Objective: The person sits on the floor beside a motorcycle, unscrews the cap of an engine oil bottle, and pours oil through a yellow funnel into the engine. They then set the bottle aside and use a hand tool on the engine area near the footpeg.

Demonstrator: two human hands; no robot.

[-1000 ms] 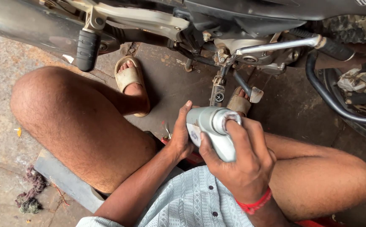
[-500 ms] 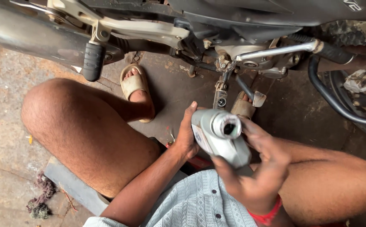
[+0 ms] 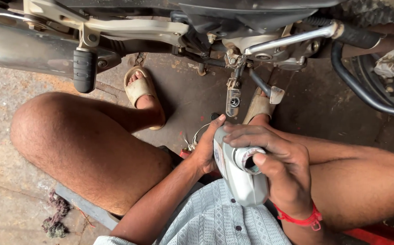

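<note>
Bottle [image 3: 238, 174] of grey plastic sits between my knees, tilted with its open neck facing up toward me, and I hold it with both hands. My left hand [image 3: 206, 147] is clamped on the bottle's far side, fingers stretched along its shoulder. My right hand [image 3: 278, 159] wraps over the top, forefinger curled at the rim of the neck, a red thread band [image 3: 302, 218] on that wrist. No cap shows on the neck; the mouth looks dark and open. I sit low on the ground beside a motorcycle, whose exhaust pipe [image 3: 20, 50] runs across the upper left with a black footpeg [image 3: 84, 70] hanging below it, and whose chrome lever [image 3: 292, 40] crosses above the engine area. My sandalled foot [image 3: 140, 88] rests flat on the stained concrete floor [image 3: 192, 97] under the frame. Judgement: the step in hand is getting the bottle opened and ready, the finger working at the neck, perhaps at a seal, though I cannot tell whether one is there. The next move calls for a firm grip with the left hand and keeping the neck up so nothing spills on my shirt [image 3: 215, 222].
</note>
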